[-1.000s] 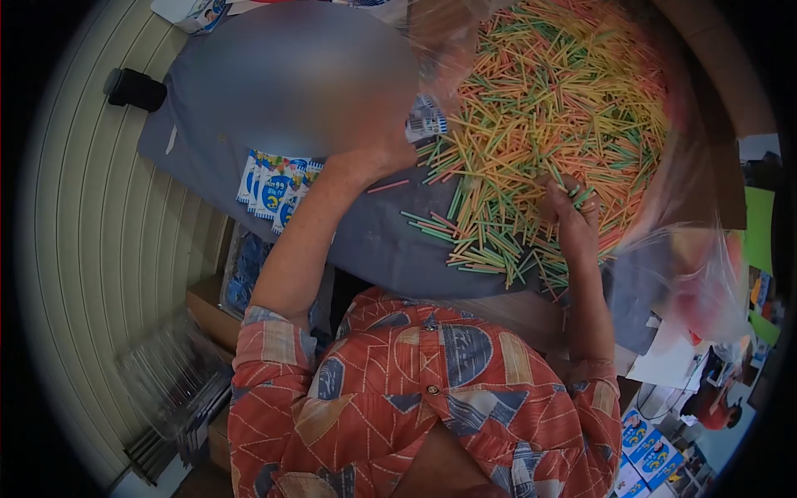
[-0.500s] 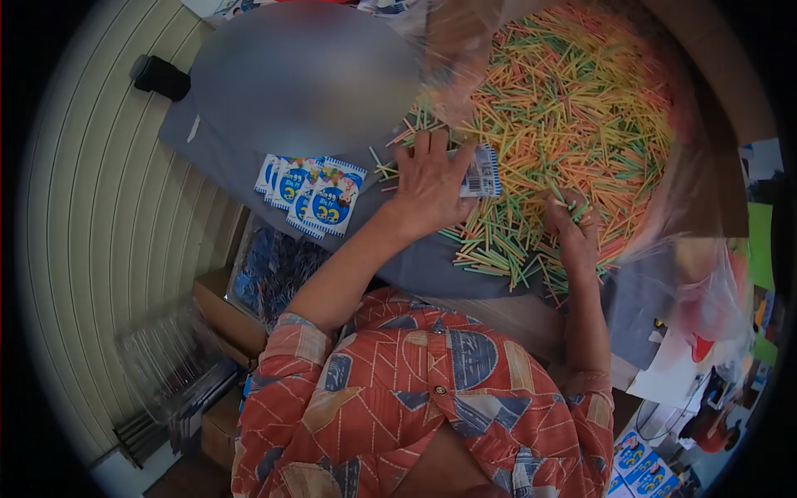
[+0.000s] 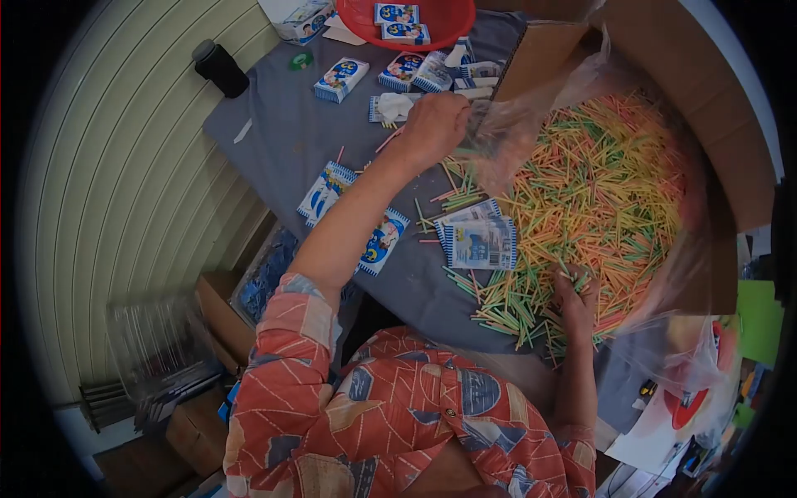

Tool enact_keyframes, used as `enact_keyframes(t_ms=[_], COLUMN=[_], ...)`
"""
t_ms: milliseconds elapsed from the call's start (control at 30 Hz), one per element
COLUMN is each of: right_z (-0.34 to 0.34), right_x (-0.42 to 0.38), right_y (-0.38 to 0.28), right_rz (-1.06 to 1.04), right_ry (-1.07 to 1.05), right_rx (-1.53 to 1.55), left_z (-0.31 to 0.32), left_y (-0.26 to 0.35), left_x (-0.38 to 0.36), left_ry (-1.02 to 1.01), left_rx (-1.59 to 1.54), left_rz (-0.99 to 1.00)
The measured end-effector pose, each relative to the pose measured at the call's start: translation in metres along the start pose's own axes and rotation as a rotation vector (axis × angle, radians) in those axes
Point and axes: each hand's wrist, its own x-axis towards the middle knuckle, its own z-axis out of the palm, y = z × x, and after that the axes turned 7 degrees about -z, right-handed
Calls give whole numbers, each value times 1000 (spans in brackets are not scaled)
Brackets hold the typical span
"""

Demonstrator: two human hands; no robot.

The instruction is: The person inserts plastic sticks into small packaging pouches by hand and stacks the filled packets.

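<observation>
My right hand (image 3: 575,300) is closed around several thin coloured sticks (image 3: 566,270), at the near edge of a big heap of the same pink, yellow, orange and green sticks (image 3: 614,191). My left hand (image 3: 437,129) is stretched across the table, beside a packet (image 3: 380,109) with something white on it. Its fingers bend down and away, so what they touch is hidden. Between the hands, flat clear-and-blue printed packets (image 3: 481,242) overlap at the heap's left side. More blue and white packets (image 3: 383,239) lie partly behind my left forearm.
The heap lies in clear plastic film (image 3: 531,116) inside an open cardboard box (image 3: 706,116). At the back stand a red basin (image 3: 357,25) holding packets, more blue-white packs (image 3: 341,79), green tape (image 3: 300,61) and a black cylinder (image 3: 220,69). A ribbed wall (image 3: 124,166) runs along the left.
My left hand has left the packet by the heap and moved farther across the table. My right hand still holds sticks at the heap. The view has shifted, showing the table's back.
</observation>
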Motion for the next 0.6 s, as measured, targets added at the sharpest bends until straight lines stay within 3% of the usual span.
enact_keyframes(t_ms=[133, 300, 367, 433, 500, 533, 600], right_z=[-1, -4, -7, -7, -3, -5, -10], right_x=[-1, 1, 0, -4, -6, -4, 1], right_y=[5, 0, 8, 16, 6, 7, 10], right_rz=[8, 1, 29, 62, 155, 157, 168], right_ry=[-5, -49, -36, -4, 59, 83, 142], right_rx=[15, 11, -1, 32, 28, 83, 191], left_z=[39, 12, -25, -32, -9, -12, -20], left_y=[-52, -48, -39, -64, -103, -116, -121], left_x=[15, 15, 15, 4, -12, -17, -2], left_ry=[31, -174, 25, -126, -272, -228, -430], left_rx=[56, -187, 296, 703, 821, 582, 658], left_rz=[-255, -126, -159, -218, -83, 7, 52])
